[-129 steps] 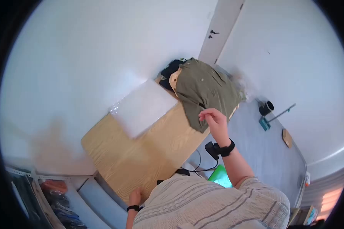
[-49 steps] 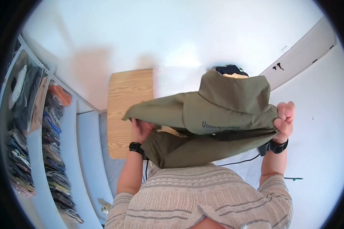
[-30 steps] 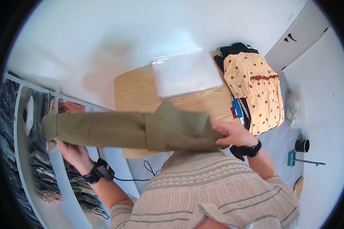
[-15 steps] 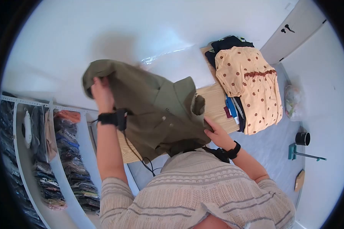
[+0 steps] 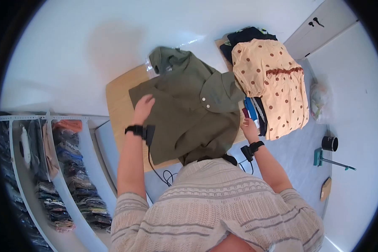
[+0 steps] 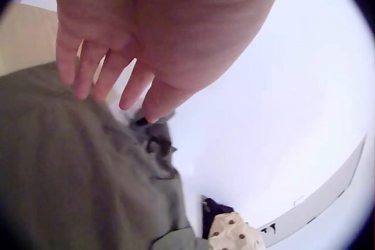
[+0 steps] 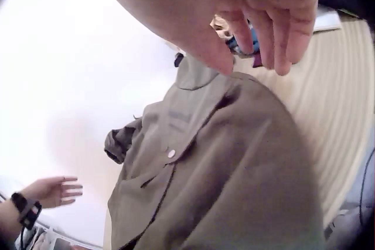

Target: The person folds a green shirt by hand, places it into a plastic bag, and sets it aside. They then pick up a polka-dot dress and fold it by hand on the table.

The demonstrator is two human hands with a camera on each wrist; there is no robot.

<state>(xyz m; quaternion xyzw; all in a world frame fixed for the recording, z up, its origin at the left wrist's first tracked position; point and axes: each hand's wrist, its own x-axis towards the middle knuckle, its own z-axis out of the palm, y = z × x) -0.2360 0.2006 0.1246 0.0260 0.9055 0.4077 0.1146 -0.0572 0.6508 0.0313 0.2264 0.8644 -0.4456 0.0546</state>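
Note:
An olive-green jacket (image 5: 178, 109) with a collar and light snap buttons lies spread over the wooden table, one sleeve reaching toward the wall. My left hand (image 5: 143, 108) hovers over the jacket's left part; in the left wrist view its fingers (image 6: 88, 77) hang relaxed and apart from the cloth. My right hand (image 5: 250, 129) is beside the collar end, at the table's right front edge. Seen from the right wrist, its fingers (image 7: 281, 39) point down with nothing between them, just above the jacket's edge.
A beige dress with brown dots (image 5: 277, 92) tops a clothes pile at the table's right end. The jacket covers much of a clear plastic sheet stack. Shelves (image 5: 67, 168) of bagged clothes stand at left. Black cables (image 5: 166, 178) hang near my waist. A broom (image 5: 334, 161) leans at right.
The olive jacket was lifted off the pile, uncovering the dotted dress, then swung round between both hands and laid on the table. Both hands have since let go of it.

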